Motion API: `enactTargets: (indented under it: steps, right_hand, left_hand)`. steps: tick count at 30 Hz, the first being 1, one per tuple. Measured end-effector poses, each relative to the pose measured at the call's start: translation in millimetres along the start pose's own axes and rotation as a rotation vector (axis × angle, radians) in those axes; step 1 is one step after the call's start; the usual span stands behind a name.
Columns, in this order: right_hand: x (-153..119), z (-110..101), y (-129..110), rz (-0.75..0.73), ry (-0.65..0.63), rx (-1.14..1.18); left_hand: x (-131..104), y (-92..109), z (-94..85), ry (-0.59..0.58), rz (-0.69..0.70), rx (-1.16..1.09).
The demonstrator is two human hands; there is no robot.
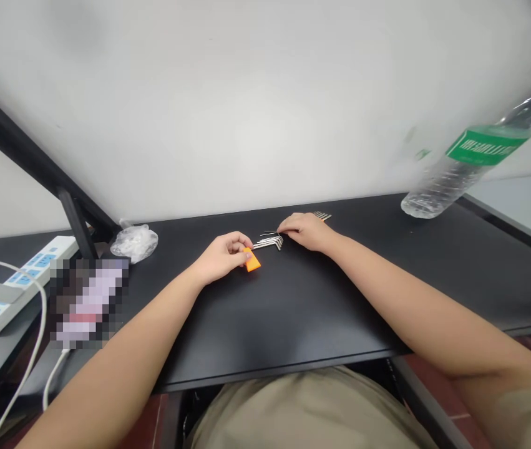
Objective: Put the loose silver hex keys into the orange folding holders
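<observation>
An orange wedge-shaped holder (253,260) is pinched between the thumb and fingers of my left hand (225,255). Several silvery L-shaped hex keys (272,241) lie just right of it, their bent ends pointing right; whether they sit in the holder is hidden by my fingers. My right hand (306,231) is beside the keys, fingers together, with its fingertips at the end of a thin key (271,232). Behind my right hand, more metal keys (322,216) with a bit of orange show near the wall.
The black table (284,324) meets a white wall. A large clear bottle with a green label (487,144) stands at the right. Crumpled clear plastic (135,243), a white power strip (26,280), a blurred-out device (92,302) and white cables are at the left.
</observation>
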State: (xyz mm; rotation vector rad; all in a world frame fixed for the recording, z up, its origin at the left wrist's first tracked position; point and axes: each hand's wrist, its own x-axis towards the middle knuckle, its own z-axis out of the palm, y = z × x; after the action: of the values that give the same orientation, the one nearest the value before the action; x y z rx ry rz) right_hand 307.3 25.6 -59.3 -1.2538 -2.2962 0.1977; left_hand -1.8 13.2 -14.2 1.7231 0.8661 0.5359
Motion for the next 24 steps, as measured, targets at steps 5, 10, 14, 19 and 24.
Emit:
enactTargets:
  steps: [5, 10, 14, 19, 24]
  right_hand:
    - [1, 0, -8, 0.030, 0.033, 0.002]
    - [8, 7, -16, 0.098, 0.064, 0.037]
    - [13, 10, -14, 0.181, 0.038, 0.027]
    - [13, 5, -16, 0.215, -0.009, 0.040]
    - [10, 3, -21, 0.184, -0.054, 0.060]
  left_hand:
    - [0, 2, 0.4, -0.005, -0.005, 0.004]
    - [0, 2, 1.6, -0.004, -0.006, 0.013]
    - [1, 1, 2.1, 0.000, -0.009, 0.014]
    - [2, 1, 1.5, -0.006, -0.010, 0.008]
    - [2, 1, 1.3, -0.015, -0.016, 0.008]
